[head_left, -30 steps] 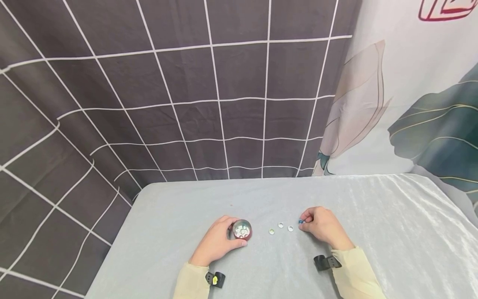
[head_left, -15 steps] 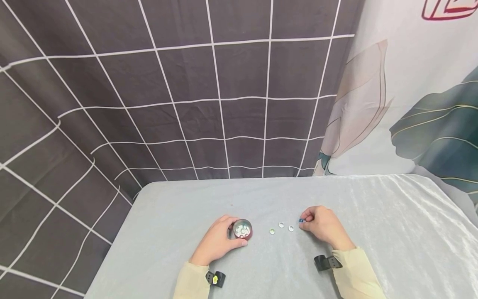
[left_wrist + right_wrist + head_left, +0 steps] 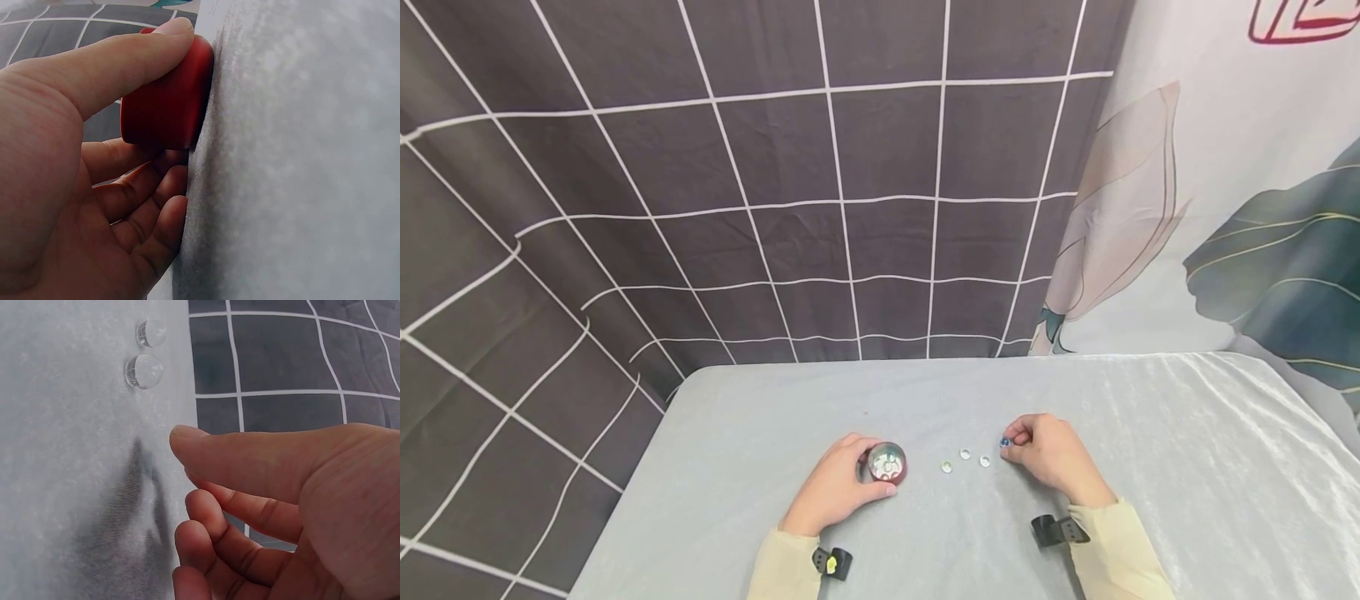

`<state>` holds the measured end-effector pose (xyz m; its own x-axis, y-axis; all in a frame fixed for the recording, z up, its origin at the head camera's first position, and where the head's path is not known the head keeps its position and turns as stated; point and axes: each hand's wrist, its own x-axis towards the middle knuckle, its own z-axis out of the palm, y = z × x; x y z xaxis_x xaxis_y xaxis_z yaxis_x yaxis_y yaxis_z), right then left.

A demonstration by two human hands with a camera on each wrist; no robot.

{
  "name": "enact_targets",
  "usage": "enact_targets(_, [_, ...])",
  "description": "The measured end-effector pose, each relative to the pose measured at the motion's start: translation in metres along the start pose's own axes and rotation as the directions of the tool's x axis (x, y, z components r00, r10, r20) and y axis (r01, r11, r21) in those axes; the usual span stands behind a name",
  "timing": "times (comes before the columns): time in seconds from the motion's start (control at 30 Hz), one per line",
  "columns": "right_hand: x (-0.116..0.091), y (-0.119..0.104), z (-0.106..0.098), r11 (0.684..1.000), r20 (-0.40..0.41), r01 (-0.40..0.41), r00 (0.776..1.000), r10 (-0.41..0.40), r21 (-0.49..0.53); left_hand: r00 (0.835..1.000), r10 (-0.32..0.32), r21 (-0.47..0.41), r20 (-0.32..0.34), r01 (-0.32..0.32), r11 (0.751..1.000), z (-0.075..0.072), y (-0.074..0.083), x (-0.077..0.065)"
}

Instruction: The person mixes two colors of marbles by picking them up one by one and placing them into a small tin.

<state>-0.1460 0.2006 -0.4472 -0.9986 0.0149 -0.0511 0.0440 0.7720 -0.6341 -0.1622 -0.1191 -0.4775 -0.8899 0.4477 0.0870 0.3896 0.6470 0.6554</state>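
Grey cloth (image 3: 752, 408) is bearing a cup (image 3: 165, 109) that the left hand (image 3: 831, 483) is gripping and, towards three o'clock, three beads (image 3: 985, 462) and a blue bead (image 3: 1005, 442) the right hand (image 3: 1054, 454) is pinching, almost nothing shifting since a second ago, so work is apparently pausing, no legible writing showing.

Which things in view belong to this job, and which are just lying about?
Likely in the job:
red cup, in the left grip
blue bead, in the right grip
three small beads between them

Just around:
grey cloth
grid curtain
leaf-print curtain
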Motion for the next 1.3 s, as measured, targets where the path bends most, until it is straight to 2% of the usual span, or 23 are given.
enact_targets(0.4, [0.001,-0.001,0.0,1.0,-0.02,-0.001,1.0,0.001,-0.008,1.0,0.004,0.005,-0.006,-0.004,1.0,0.0,0.001,0.0])
enact_targets(1.3, [-0.001,-0.012,0.002,0.998,-0.054,0.07,0.996,-0.069,0.004,1.0,0.0,-0.002,-0.006,0.0,1.0,0.001,-0.003,0.0])
